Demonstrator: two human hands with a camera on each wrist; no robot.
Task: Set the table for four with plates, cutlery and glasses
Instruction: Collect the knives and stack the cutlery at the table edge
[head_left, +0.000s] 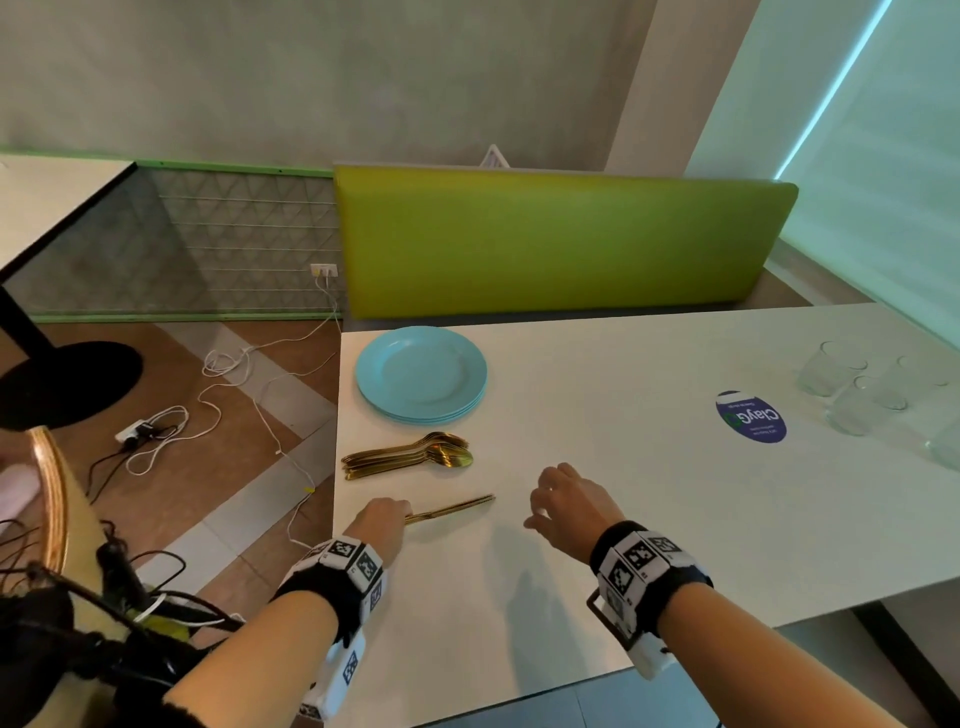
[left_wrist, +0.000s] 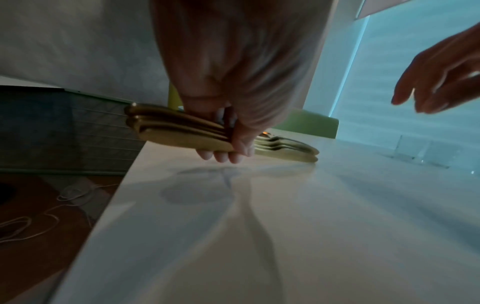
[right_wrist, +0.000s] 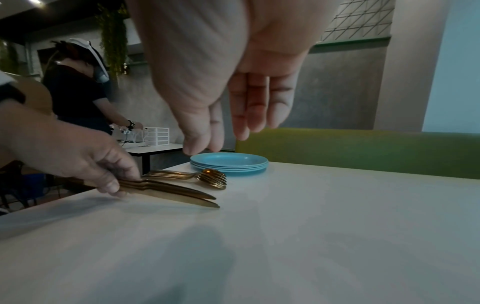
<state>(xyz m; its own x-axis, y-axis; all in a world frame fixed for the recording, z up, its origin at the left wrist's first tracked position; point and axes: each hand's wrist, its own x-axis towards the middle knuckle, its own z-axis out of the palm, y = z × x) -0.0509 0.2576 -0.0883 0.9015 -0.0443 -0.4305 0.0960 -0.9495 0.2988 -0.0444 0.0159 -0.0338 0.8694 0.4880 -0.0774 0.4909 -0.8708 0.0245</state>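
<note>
Holding a small bundle of gold knives (head_left: 451, 508) by their handles, the person's left hand (head_left: 382, 521) has its grip curled around them, fingers underneath and thumb on top, with the blades pointing across the white surface (head_left: 623, 509) and lying low over it. The right hand (head_left: 563, 501) hovers just beside the blade tips, fingers loose and slightly bent, holding nothing.

Just beyond the knives lies a pile of gold spoons and forks (head_left: 410, 453), and past that a stack of blue plates (head_left: 422, 373) near the far left corner. Clear glasses (head_left: 852, 387) stand well apart at the right end.

The knives look like stiff, smooth metal, likely to slide against each other, so a firm pinch at the handles seems wise. The plates look light, perhaps plastic, and best lifted by the rim. The glasses are probably breakable and best taken around the sides, one at a time.
</note>
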